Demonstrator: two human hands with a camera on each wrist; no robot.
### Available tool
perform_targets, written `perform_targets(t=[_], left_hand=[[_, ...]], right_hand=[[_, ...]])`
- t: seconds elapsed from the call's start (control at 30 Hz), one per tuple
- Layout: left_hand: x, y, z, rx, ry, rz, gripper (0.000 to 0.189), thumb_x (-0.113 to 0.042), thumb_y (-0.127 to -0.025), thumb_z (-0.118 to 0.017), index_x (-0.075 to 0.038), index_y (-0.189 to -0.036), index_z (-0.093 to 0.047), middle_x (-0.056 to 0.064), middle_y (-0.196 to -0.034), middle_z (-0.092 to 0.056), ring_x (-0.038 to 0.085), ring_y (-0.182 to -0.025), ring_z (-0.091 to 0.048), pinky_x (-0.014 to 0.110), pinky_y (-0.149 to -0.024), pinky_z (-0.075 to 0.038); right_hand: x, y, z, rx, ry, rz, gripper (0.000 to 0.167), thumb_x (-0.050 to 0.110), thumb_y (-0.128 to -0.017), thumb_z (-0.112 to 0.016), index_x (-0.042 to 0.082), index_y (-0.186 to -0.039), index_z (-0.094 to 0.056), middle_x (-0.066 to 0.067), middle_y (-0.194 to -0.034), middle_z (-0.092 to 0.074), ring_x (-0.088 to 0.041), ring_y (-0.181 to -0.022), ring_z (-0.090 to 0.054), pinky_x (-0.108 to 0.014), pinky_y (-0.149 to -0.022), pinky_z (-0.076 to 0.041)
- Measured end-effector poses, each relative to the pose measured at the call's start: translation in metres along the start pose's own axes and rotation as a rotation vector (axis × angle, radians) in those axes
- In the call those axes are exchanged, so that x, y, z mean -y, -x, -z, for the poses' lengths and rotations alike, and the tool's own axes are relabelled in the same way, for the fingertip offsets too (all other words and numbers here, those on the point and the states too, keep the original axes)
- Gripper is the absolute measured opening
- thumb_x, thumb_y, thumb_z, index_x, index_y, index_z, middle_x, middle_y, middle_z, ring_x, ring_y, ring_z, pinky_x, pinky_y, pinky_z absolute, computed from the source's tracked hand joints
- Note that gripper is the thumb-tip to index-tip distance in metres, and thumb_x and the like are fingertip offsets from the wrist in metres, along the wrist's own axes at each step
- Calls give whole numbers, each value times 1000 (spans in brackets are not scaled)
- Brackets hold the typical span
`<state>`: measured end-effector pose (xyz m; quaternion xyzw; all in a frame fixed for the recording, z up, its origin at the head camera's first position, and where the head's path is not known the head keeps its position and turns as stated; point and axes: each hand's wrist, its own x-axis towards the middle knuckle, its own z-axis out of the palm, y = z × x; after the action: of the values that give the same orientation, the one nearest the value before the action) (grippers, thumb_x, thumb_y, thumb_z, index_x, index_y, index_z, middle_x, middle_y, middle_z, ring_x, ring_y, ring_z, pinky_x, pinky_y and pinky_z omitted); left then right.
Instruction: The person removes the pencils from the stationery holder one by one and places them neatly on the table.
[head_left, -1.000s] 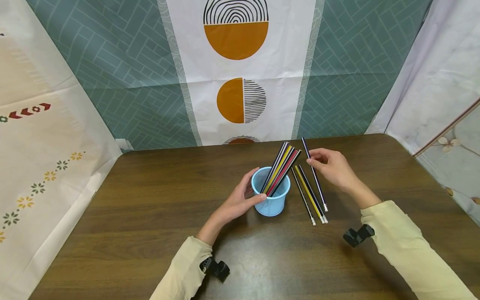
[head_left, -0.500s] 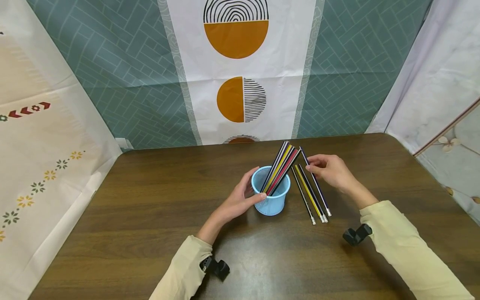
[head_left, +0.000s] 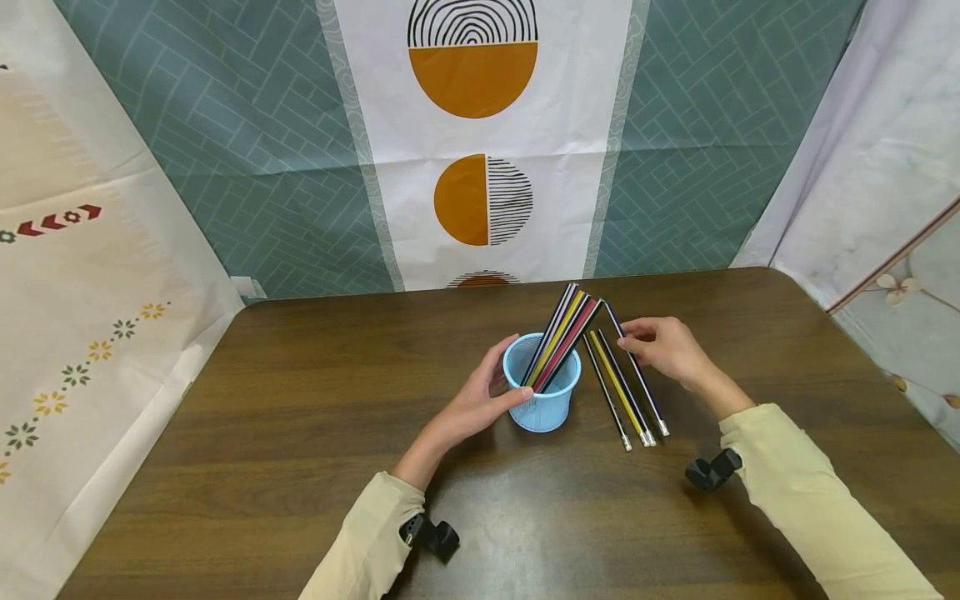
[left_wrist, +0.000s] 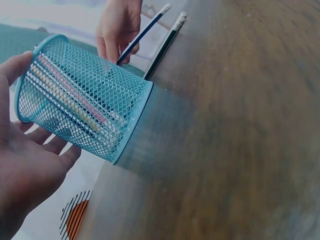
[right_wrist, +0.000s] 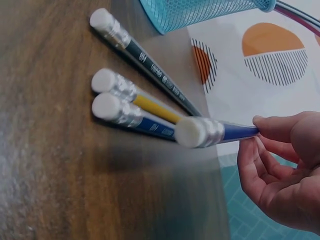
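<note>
A light-blue mesh pencil cup (head_left: 545, 414) stands upright on the table with several striped pencils (head_left: 558, 346) leaning to the right inside it. My left hand (head_left: 480, 400) grips the cup from its left side, thumb on the near rim. To the right of the cup, my right hand (head_left: 663, 350) pinches a blue pencil (right_wrist: 240, 132) between thumb and fingers, its white eraser end toward me. Beside that pencil lie three others: a dark green one (right_wrist: 155, 70), a yellow one (right_wrist: 155, 107) and a blue one (right_wrist: 156, 127), eraser ends also nearest me.
The brown wooden table (head_left: 300, 433) ends at a back edge close behind the pencils. A patterned cloth (head_left: 480, 200) hangs beyond it. Black wrist cameras (head_left: 431, 536) sit on both cream sleeves (head_left: 810, 492).
My right hand has come down and toward me with the blue pencil, whose eraser end has shifted nearer and slightly right. My left hand and the cup have stayed in place.
</note>
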<state>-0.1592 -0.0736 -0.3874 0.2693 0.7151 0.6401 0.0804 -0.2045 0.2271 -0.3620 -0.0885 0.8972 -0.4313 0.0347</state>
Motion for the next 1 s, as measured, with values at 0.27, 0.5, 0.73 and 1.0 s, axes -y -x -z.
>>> perform_targets(t=[0.27,0.5,0.73,1.0], left_hand=[[1,0,1,8,-1,5,74,4,-90,-62,2,-150,-19,23,-145,-36,33,-134,-37,45,-109,-30],[0,0,0,8,-2,3,73,4,-90,-62,0,-150,-20,23,-145,-36,34,-134,-37,46,-109,-30],[1,0,0,4,-10,9,73,4,-90,-63,0,-150,-21,22,-145,-37,33,-134,-37,46,-109,-31],[0,0,0,1,-13,10,73,3,-90,-63,-1,-150,-21,22,-145,-37,33,-133,-38,45,-108,-31]], right_hand=[[-10,-2,-3,13,3,-37,35,8,-94,-63,-14,-120,-58,-25,-104,-63,-19,-74,-62,-30,-65,-55],[-17,-5,-6,17,-9,-65,34,7,-94,-61,-14,-120,-57,-27,-107,-62,-19,-76,-62,-28,-65,-55],[-21,-7,-9,31,-45,-110,34,7,-94,-62,-15,-119,-57,-25,-104,-62,-17,-78,-60,-28,-67,-56],[-22,-9,-14,16,-48,-147,35,8,-93,-63,-14,-120,-57,-23,-102,-61,-16,-76,-58,-27,-63,-55]])
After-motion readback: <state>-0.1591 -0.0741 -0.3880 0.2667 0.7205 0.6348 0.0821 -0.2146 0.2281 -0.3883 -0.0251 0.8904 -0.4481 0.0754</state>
